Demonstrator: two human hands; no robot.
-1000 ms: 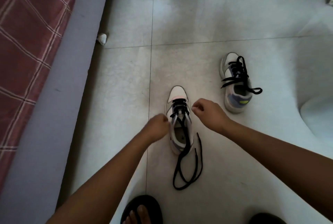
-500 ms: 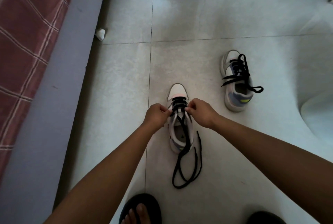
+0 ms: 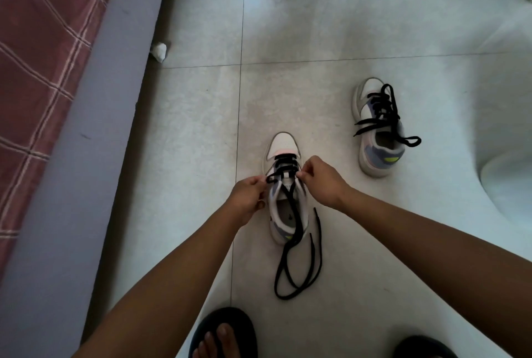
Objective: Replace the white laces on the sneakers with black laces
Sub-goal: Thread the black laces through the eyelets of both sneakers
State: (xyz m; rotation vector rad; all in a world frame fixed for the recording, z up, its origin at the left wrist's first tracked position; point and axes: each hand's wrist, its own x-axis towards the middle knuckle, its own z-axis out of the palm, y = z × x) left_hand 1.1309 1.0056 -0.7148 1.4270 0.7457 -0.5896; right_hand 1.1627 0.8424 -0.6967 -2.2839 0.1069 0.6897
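On the pale tiled floor [image 3: 316, 26], beside a bed [image 3: 43, 84] with a red checked cover, we see two sneakers. The nearer sneaker [image 3: 283, 144] stands in the middle, toe pointing away from us: white with a pink strip at the toe, grey-blue panels and a yellow-green mark at the heel. A small printed label on its tongue is too blurred for us to read. Its black lace [image 3: 299, 245] crosses only the lowest eyelets, then trails out over the heel into loose loops on the floor. The second sneaker [image 3: 377, 159] sits well apart to the right, fully laced in black, its ends loose. Our left hand [image 3: 247, 196] has its grip pinching the lace at the left eyelets; our right hand [image 3: 322, 179] has its fingertips pinched at the right eyelet edge. Dark sandals [image 3: 224, 331] show at the bottom.
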